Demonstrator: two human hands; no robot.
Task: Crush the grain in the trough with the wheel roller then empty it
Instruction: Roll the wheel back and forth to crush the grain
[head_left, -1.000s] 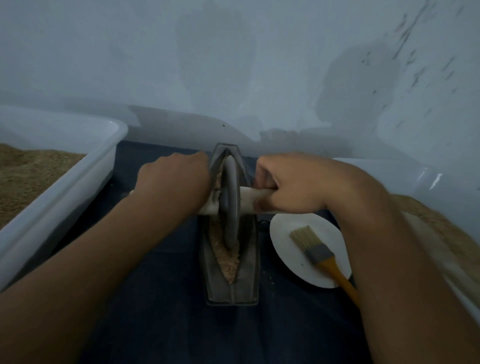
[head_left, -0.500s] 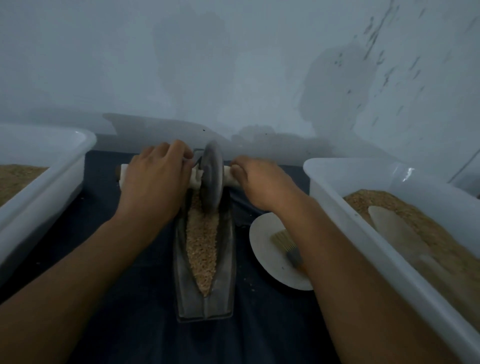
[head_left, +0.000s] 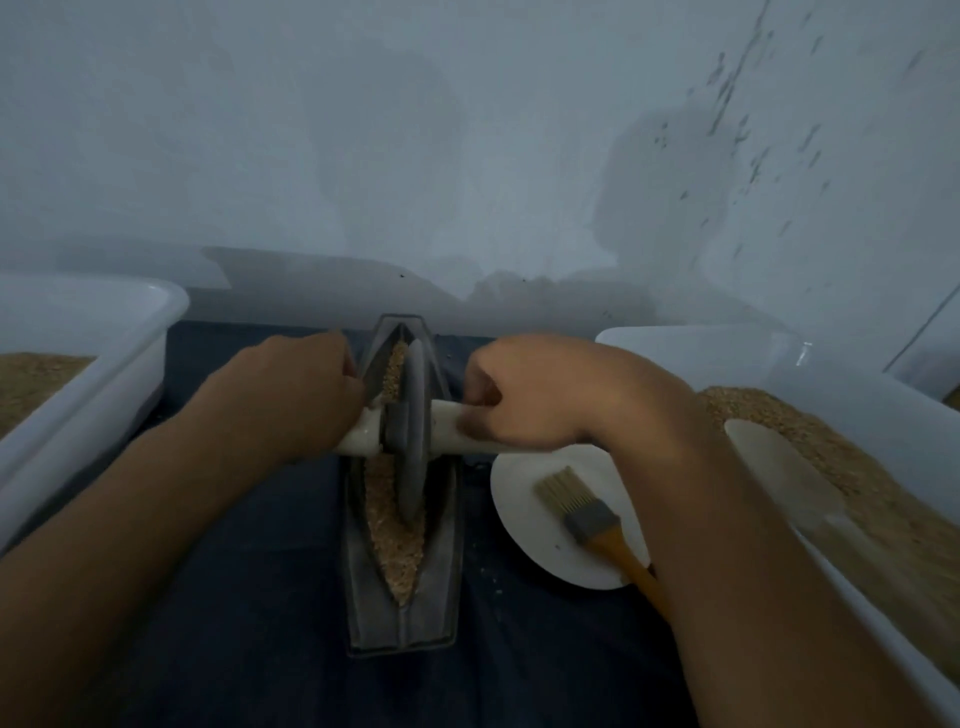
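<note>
With both hands, left (head_left: 298, 389) and right (head_left: 524, 395), gripping the axle (head_left: 452, 421), press evenly; keep the wheel (head_left: 413, 431) inside the trough (head_left: 441, 519).

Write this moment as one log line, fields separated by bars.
step: crushing | left hand: grips handle | right hand: grips handle | wheel: in trough | grain: not emptied

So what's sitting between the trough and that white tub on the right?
In the head view, a white plate lies on the dark cloth between the trough and the right tub, with a brush resting on it.
</note>
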